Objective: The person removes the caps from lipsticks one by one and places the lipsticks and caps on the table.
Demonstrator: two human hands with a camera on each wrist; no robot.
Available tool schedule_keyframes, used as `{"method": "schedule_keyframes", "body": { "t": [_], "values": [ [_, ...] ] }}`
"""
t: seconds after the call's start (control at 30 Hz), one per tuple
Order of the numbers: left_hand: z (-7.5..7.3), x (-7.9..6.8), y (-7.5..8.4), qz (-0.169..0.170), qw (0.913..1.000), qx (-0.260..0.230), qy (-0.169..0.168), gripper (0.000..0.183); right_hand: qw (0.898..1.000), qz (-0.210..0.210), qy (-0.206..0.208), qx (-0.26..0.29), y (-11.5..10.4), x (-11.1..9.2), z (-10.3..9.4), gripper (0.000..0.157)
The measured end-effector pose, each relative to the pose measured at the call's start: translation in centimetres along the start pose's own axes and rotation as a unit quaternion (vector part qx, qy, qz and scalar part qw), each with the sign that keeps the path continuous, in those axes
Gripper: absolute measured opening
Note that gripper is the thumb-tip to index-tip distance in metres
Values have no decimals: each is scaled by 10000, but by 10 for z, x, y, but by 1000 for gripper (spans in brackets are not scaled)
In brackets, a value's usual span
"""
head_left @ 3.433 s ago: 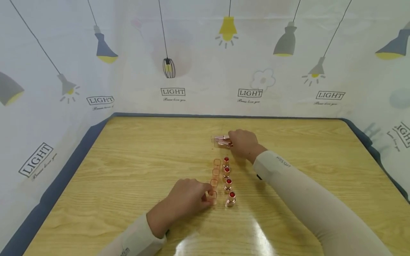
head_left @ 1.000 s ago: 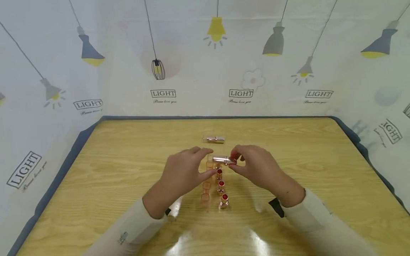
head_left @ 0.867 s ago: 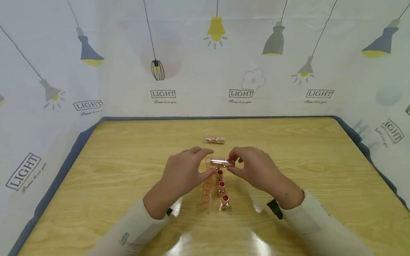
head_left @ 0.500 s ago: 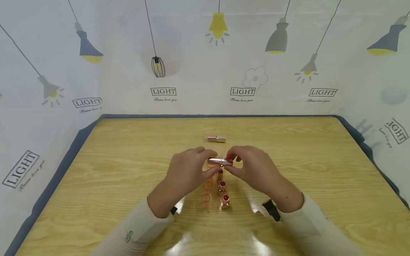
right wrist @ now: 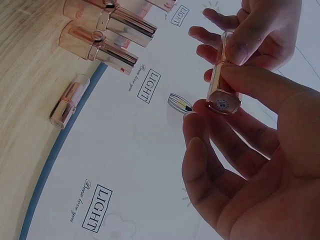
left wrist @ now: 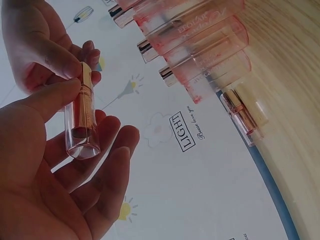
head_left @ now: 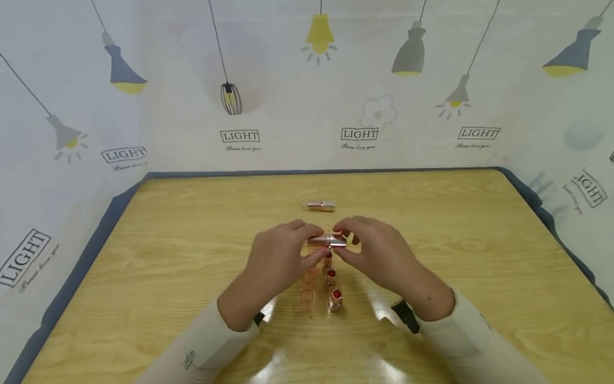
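Between both hands, above the table, a rose-gold lipstick (head_left: 328,241) with a clear cap is held lying crosswise. My left hand (head_left: 278,258) pinches the clear cap (left wrist: 82,145) between thumb and fingers. From the other side, my right hand (head_left: 384,253) pinches the metallic base, whose round label (right wrist: 224,104) shows in the right wrist view. Below, uncapped lipsticks with red tips, such as the nearest lipstick (head_left: 336,300), stand upright in a row. Left of them runs a row of clear pinkish caps (head_left: 307,296). The hands hide the far ends of both rows.
Another capped lipstick (head_left: 320,206) lies on its side farther back on the wooden table (head_left: 201,213). A white printed cloth (head_left: 297,106) with a blue edge surrounds the back and sides of the table.
My right hand has brought one lipstick from the back of the table to the middle. My left hand has left the front cap and now grips this lipstick's clear end.
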State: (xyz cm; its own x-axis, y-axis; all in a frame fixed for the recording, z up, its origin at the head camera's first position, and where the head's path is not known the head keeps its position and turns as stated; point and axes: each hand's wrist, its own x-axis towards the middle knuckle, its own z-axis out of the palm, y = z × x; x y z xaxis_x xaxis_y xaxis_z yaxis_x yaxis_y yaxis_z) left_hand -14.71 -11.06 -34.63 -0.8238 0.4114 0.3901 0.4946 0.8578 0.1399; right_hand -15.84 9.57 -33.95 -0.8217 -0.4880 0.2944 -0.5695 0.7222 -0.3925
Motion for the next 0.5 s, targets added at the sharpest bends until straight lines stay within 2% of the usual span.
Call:
{"method": "schedule_keyframes", "body": {
  "t": [0.1,0.33,0.5],
  "values": [
    [-1,1,0,16,10000,32,28,30,9999,-65,67,-67,-1,0,0,29],
    [-1,-1,1,-85,9999,38,-139,30,9999,-75,86,25,-1,-2,4,24],
    [-1,-2,0,-164,9998,31,-53,29,9998,-111,166,34,-1,1,5,25]
  ]
}}
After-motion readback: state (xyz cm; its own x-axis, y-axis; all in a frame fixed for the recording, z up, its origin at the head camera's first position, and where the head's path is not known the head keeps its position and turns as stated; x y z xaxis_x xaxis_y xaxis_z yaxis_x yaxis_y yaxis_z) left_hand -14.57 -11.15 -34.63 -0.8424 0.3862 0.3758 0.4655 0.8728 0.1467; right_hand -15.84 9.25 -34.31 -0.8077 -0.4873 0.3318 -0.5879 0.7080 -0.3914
